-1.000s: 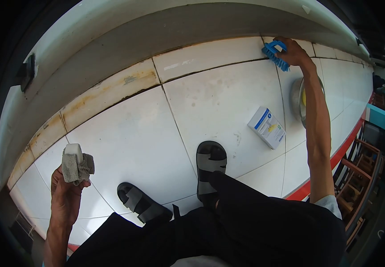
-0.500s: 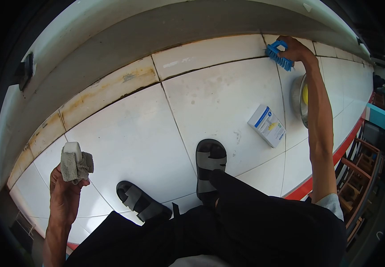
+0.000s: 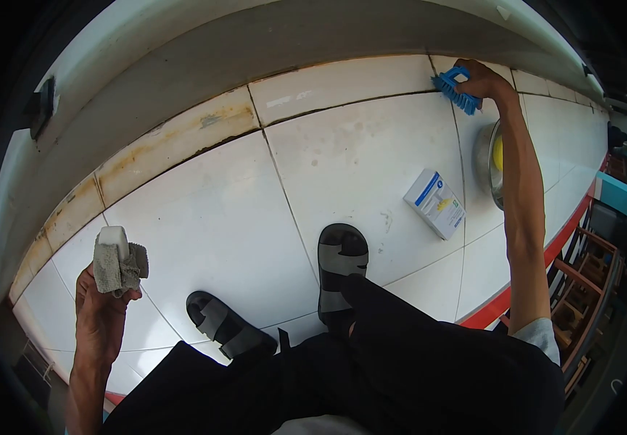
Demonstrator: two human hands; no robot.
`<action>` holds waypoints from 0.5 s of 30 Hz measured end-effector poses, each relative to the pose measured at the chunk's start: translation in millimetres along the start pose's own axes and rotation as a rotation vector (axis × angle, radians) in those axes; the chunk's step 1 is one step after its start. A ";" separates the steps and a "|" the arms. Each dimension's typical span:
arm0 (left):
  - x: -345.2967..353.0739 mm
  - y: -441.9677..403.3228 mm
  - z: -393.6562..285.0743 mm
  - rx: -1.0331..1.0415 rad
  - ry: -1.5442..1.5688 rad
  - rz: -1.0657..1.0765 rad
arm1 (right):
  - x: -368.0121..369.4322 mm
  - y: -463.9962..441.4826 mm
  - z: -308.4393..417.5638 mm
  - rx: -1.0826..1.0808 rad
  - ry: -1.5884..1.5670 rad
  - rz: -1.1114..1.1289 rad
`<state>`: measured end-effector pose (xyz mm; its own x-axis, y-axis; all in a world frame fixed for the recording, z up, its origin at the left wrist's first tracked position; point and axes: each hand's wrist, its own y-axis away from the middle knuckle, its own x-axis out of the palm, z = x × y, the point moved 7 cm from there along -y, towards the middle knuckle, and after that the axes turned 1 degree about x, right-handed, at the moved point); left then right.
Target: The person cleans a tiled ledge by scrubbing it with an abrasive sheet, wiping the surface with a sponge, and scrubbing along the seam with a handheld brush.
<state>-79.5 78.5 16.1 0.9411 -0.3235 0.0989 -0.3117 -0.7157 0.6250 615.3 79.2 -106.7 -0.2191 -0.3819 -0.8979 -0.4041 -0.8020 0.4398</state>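
Blue brush in right grip, grey cloth in left grip.

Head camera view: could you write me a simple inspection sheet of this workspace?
Surface: white floor tiles with faint marks; border tiles with rust-coloured stains.
Job's things: blue brush, grey cloth, white block.
Clutter: printed box; metal bowl with a yellow item showing.
Hands: left hand holds the grey cloth and white block; right hand grips the blue brush.
Cables: nothing seen.
Surroundings: red edging beside the floor tiles; person's sandals.

Brush beyond box, seemingly on tiles
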 end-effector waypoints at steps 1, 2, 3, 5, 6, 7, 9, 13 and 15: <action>3.1 -1.0 0.4 -0.003 0.011 0.024 | -0.9 -6.2 -0.3 -0.033 0.020 0.086; 4.3 -2.7 0.4 0.002 0.019 0.027 | -16.4 0.9 13.6 -0.032 0.028 0.080; 3.9 -2.7 0.8 -0.004 -0.004 0.024 | -26.5 7.8 23.0 0.069 -0.009 0.095; 1.8 -0.4 4.3 -0.014 -0.029 0.012 | -19.1 7.5 21.4 0.030 -0.099 -0.059; -0.7 0.6 5.0 0.001 -0.020 -0.015 | -18.8 3.5 15.8 0.027 -0.103 -0.052; -2.5 1.8 4.6 0.017 -0.009 -0.040 | -13.5 -0.9 11.5 0.050 -0.027 0.059; 2.3 1.1 -0.1 0.010 -0.009 -0.001 | -13.3 -8.1 6.0 0.030 0.032 0.139; -3.3 3.1 4.2 0.010 -0.003 0.013 | -15.8 -1.2 13.0 0.119 -0.151 0.054; -3.6 5.3 4.9 0.002 0.003 0.000 | -14.6 -3.1 19.4 0.110 -0.006 0.161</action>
<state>-85.2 72.8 15.2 0.9416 -0.3210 0.1012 -0.3115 -0.7173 0.6233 602.5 96.2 -94.5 -0.2939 -0.4984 -0.8156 -0.4575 -0.6758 0.5779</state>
